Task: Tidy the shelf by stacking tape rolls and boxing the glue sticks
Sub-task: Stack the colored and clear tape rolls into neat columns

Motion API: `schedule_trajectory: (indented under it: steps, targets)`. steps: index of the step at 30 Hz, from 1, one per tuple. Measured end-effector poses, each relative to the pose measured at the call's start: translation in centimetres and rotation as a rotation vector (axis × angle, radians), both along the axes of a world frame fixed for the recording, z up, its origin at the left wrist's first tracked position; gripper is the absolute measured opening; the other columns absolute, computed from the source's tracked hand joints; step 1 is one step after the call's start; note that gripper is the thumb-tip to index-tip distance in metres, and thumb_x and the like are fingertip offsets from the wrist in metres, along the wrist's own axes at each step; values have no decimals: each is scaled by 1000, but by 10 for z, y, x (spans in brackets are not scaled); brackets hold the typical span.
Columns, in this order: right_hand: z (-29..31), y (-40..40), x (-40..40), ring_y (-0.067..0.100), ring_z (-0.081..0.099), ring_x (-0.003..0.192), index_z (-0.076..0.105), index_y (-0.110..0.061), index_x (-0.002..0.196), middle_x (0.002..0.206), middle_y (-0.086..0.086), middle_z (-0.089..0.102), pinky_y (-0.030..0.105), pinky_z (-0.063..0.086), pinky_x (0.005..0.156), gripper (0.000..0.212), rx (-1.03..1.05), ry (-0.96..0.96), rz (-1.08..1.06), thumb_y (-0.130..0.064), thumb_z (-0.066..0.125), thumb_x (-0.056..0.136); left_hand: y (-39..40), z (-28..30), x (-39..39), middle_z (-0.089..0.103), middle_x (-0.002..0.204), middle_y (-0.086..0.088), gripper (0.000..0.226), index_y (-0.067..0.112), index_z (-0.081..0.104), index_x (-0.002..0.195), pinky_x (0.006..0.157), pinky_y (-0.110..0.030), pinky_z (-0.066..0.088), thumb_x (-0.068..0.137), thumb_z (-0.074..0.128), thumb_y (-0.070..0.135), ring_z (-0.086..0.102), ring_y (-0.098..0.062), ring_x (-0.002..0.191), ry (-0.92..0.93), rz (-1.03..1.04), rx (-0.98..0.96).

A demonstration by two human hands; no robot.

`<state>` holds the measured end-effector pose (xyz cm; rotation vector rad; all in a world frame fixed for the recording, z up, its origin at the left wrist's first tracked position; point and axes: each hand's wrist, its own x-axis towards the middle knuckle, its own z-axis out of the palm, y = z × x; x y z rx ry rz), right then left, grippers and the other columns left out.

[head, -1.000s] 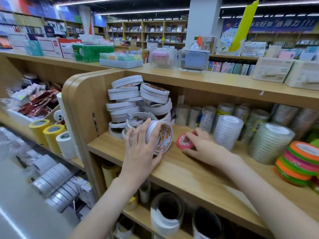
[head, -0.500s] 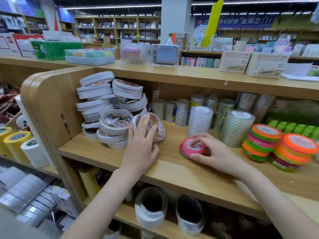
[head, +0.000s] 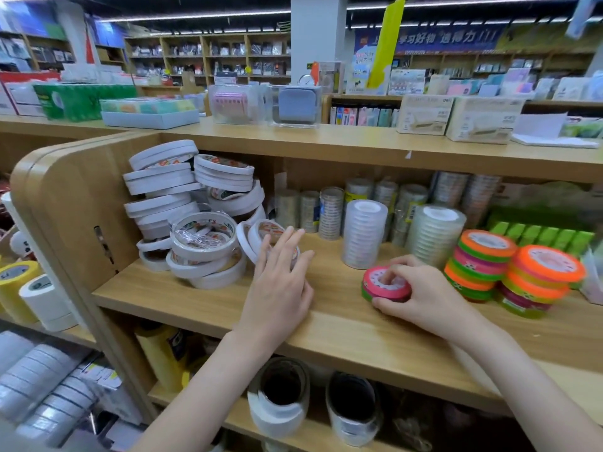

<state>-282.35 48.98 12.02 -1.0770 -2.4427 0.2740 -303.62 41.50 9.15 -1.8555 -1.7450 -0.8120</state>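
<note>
Pink tape roll (head: 386,283) flat on shelf (head: 342,324), hole upward, pinched by right hand (head: 421,298): thumb at near rim, fingertips over core. Orange stacks (head: 483,264) just right of it, likely destination. Left hand (head: 280,288) spread, fingers against tilted white roll (head: 261,238), partly hidden. Glue sticks not made out.

head camera, looking down, near shelf (head: 326,324)

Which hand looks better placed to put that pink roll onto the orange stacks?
Probably the right hand: it already grips the pink roll, just beside the orange stacks. The left hand rests by the white rolls.
</note>
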Motion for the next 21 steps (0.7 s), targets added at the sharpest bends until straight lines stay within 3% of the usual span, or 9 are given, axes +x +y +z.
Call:
schedule_trajectory:
  steps: [4, 7, 11, 14, 17, 21]
  targets:
    - [24, -10, 29, 6, 50, 76, 59, -19, 80, 84, -7, 56, 7, 35, 71, 30, 43, 113, -51, -36, 78, 65, 15, 7, 21, 49, 133, -17, 43, 6, 61, 110, 112, -42, 15, 77, 36, 16, 35, -25, 130, -9, -87, -23]
    - [46, -16, 52, 7, 51, 73, 56, -22, 82, 81, -14, 56, 6, 36, 68, 32, 103, 220, -97, -32, 80, 63, 29, 12, 41, 52, 130, -18, 46, 5, 61, 110, 108, -37, 18, 75, 35, 18, 35, -24, 123, -43, -165, -18]
    - [71, -1, 80, 15, 53, 81, 49, -20, 97, 91, -2, 57, 12, 34, 60, 47, 119, 317, -221, -29, 81, 63, 48, 15, 69, 53, 128, -17, 45, 6, 59, 109, 97, -33, 27, 72, 38, 20, 40, -25, 113, -122, -258, -51]
    - [76, 24, 93, 15, 53, 92, 47, -21, 101, 100, 0, 56, 10, 34, 65, 49, 39, 285, -243, -27, 80, 66, 60, 17, 87, 50, 130, -16, 49, 5, 56, 115, 98, -30, 29, 72, 37, 20, 46, -27, 116, -184, -321, -86]
    - [69, 39, 102, 16, 53, 97, 49, -23, 102, 105, -1, 56, 19, 36, 74, 43, -46, 178, -247, -29, 77, 70, 66, 19, 101, 46, 134, -13, 51, 4, 52, 122, 102, -25, 26, 76, 37, 20, 44, -26, 121, -218, -377, -92]
    - [63, 44, 114, 15, 56, 95, 54, -27, 97, 102, -3, 60, 26, 44, 78, 40, -27, 272, -230, -29, 79, 67, 74, 20, 115, 45, 134, -7, 51, 6, 48, 128, 103, -19, 27, 78, 46, 16, 43, -21, 125, -339, -448, -104]
